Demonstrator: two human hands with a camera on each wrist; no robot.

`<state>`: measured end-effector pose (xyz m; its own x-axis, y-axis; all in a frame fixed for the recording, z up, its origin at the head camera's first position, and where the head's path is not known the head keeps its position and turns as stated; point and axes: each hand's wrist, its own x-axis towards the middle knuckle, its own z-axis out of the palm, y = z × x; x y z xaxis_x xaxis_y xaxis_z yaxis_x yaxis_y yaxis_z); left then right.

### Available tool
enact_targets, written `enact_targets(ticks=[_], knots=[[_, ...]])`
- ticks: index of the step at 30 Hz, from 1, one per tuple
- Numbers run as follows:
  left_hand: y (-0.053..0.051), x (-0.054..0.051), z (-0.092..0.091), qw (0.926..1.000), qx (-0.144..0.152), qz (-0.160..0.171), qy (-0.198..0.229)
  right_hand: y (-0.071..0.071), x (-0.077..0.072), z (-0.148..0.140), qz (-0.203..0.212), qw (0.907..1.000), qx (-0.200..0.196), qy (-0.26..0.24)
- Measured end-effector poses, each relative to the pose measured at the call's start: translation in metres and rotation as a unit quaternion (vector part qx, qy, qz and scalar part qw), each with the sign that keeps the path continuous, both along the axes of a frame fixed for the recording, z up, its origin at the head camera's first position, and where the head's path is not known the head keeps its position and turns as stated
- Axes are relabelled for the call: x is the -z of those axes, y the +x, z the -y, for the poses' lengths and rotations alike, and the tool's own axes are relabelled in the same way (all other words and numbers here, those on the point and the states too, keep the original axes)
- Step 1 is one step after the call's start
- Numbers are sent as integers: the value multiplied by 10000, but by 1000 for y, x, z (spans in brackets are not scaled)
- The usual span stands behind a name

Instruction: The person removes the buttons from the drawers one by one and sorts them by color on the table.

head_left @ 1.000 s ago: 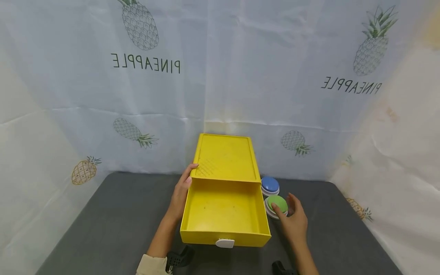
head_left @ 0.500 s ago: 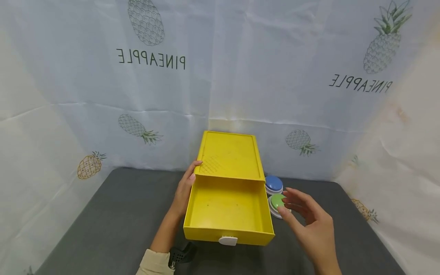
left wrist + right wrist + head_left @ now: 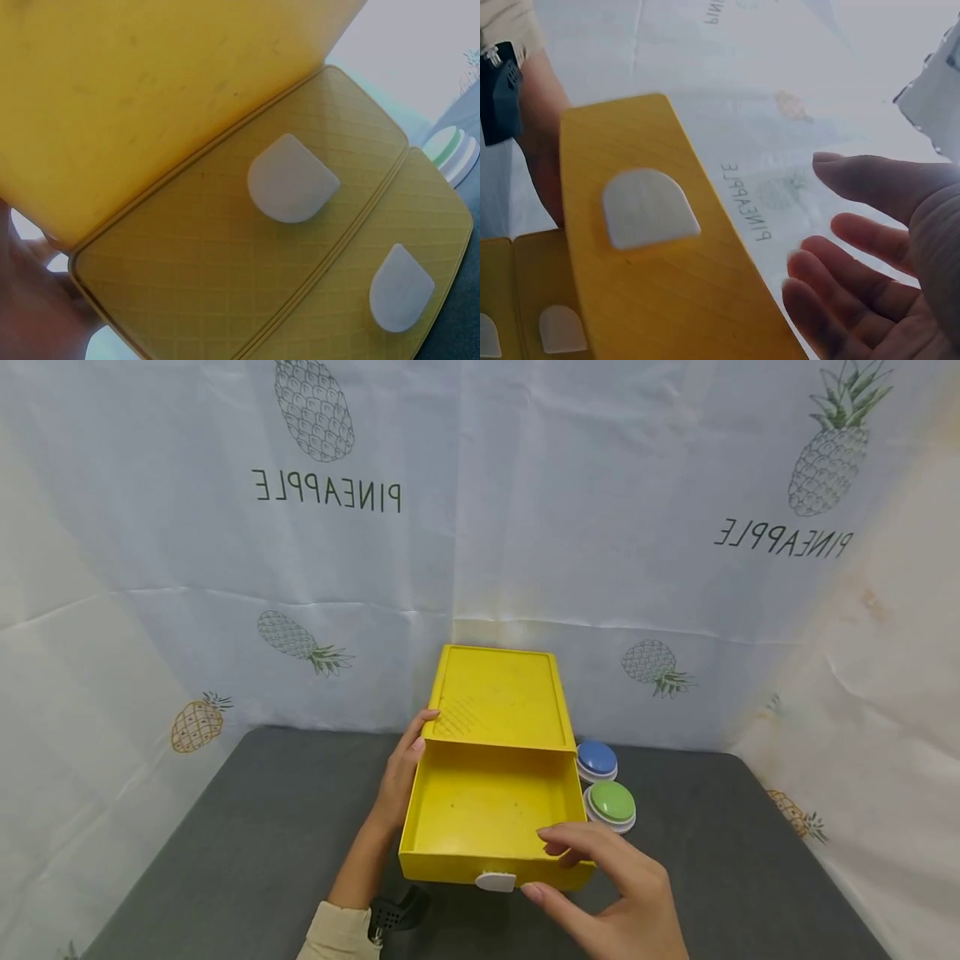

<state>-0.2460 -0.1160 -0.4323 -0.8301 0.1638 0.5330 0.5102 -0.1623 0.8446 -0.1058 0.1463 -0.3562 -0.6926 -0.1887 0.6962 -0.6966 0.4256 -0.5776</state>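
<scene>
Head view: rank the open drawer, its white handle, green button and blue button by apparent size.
1. Open drawer
2. Green button and blue button, unranked: green looks larger but sits nearer the camera
3. White handle

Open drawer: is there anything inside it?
In the head view, the drawer shows a yellow floor with small dark specks; I see no object there. Its back end is hidden under the cabinet top, and the right hand covers its near right corner.

Open drawer (image 3: 442, 867): part of its rim hidden behind my right hand (image 3: 622, 889).
My left hand (image 3: 37, 300): blurred, cropped by the left wrist view's edge.
Upper-left pineapple print (image 3: 313, 410): top cut off.
</scene>
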Motion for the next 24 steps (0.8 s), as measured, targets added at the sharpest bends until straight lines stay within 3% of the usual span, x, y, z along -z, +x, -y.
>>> enact_targets(ticks=[4,11,15,20,24], knots=[[3,1,1,9999,-107,23,-98,5,2,6,125,9998,-107,136],[-1,-5,0,9995,-180,163,-220,7,4,10,-37,9988,-116,472],[-2,-8,3,9990,-176,281,-300,12,7,14,200,9971,126,720],[2,-10,7,9968,-246,445,-609,13,11,19,234,9881,812,1288],[6,-13,5,9956,-236,552,-715,11,17,21,225,9868,887,1339]])
